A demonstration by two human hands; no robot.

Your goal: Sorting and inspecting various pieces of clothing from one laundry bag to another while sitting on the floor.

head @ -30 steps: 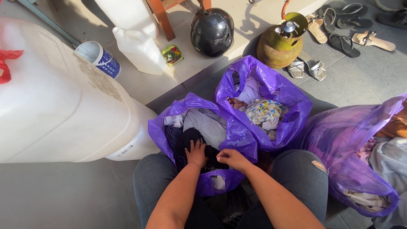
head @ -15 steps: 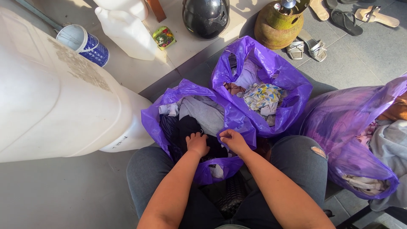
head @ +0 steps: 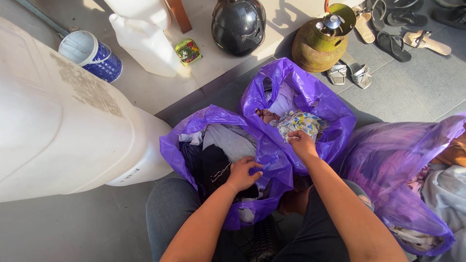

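Three purple plastic bags full of clothes stand on the floor before my knees. My left hand (head: 242, 173) is closed on the near rim of the nearest bag (head: 175, 145), which holds dark and grey garments (head: 232, 142). My right hand (head: 301, 144) reaches into the middle bag (head: 320, 99) and pinches a patterned white, yellow and blue cloth (head: 301, 122). A third bag (head: 388, 165) sits at my right with pale clothes showing.
A big white plastic tank (head: 58, 126) lies at my left. Beyond the bags stand a blue-and-white bucket (head: 92, 56), a white jug (head: 145, 43), a black helmet (head: 239, 26), a green gas cylinder (head: 321, 43) and several sandals (head: 393, 43).
My right hand left the near bag's rim and moved forward into the middle bag onto the patterned cloth. My left hand shifted from the dark clothes to the bag's rim.
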